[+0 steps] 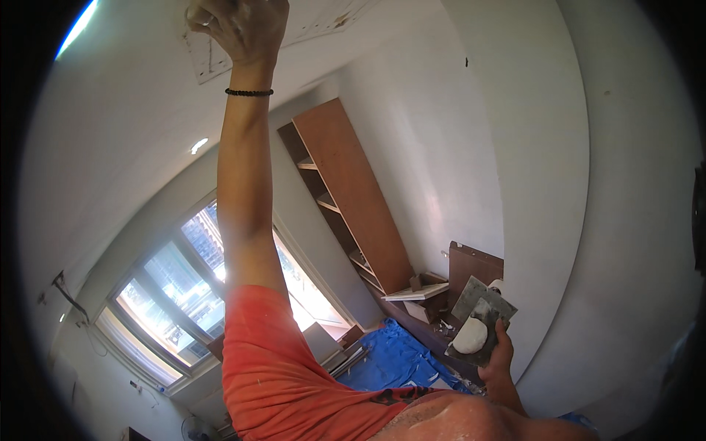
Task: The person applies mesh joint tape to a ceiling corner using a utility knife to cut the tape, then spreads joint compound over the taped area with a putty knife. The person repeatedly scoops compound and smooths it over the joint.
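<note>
My left hand point(244, 31) is raised high to the white ceiling point(132, 95), its fingers curled and smeared with white. Whatever they grip is hidden or cut off by the top edge. A dark bead bracelet point(248, 92) circles that wrist, below a patch of ceiling with small marks and dark spots. Lower right, my right hand point(498, 359) holds a flat grey metal plate point(474, 292), thumb against its edge. A rounded lump of white putty point(470, 336) lies on the plate, which is tilted toward me.
A tall brown cabinet point(346, 176) with side shelves stands against the far wall. Beside it is a bright window point(176, 287). Below lie a blue tarp point(390, 353) and loose boards point(415, 292). Loose wires point(71, 298) stick out at left; a fan point(197, 428) stands lower left.
</note>
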